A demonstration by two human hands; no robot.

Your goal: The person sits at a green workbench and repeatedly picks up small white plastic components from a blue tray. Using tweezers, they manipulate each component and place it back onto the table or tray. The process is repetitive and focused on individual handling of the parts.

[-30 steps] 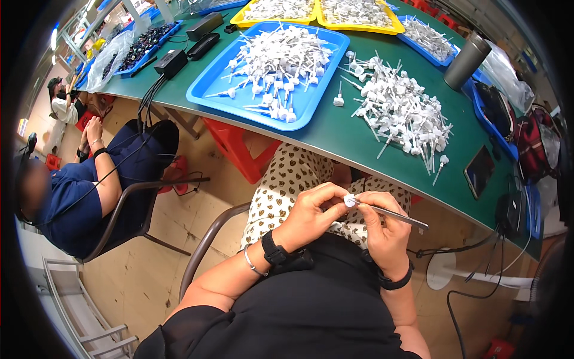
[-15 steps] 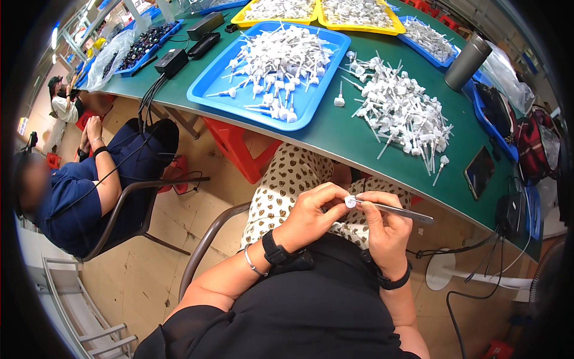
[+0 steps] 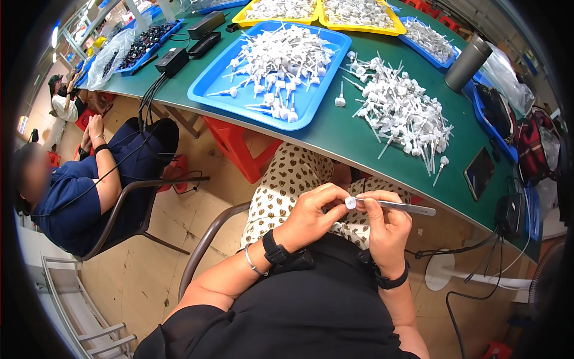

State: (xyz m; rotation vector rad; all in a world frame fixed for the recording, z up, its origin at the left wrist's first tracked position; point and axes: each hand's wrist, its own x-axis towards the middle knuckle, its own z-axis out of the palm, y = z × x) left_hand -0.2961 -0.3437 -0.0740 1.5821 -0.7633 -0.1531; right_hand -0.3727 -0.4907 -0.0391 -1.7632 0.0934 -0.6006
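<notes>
Over my lap, my left hand (image 3: 315, 210) pinches a small white plastic part (image 3: 350, 203) with a round head. My right hand (image 3: 388, 232) grips metal tweezers (image 3: 414, 209), whose tips meet the part's head; the exact contact is too small to make out. On the green table (image 3: 326, 139) lies a loose pile of white parts (image 3: 402, 110) with thin stems. A blue tray (image 3: 209, 96) left of it holds more such parts (image 3: 284, 57). One single part (image 3: 339, 100) lies between tray and pile.
Yellow trays (image 3: 244, 23) of white pieces stand at the far edge. Right of the pile are a grey bottle (image 3: 469, 63), a phone (image 3: 479, 173) and a dark red bag (image 3: 535, 143). Cables (image 3: 148, 99) hang off the table's left side, near a seated person (image 3: 78, 197).
The tweezers' rear end has swung slightly up, so they lie nearer level. The white part is turned a little in my left fingers. Both hands stay nearly in place.
</notes>
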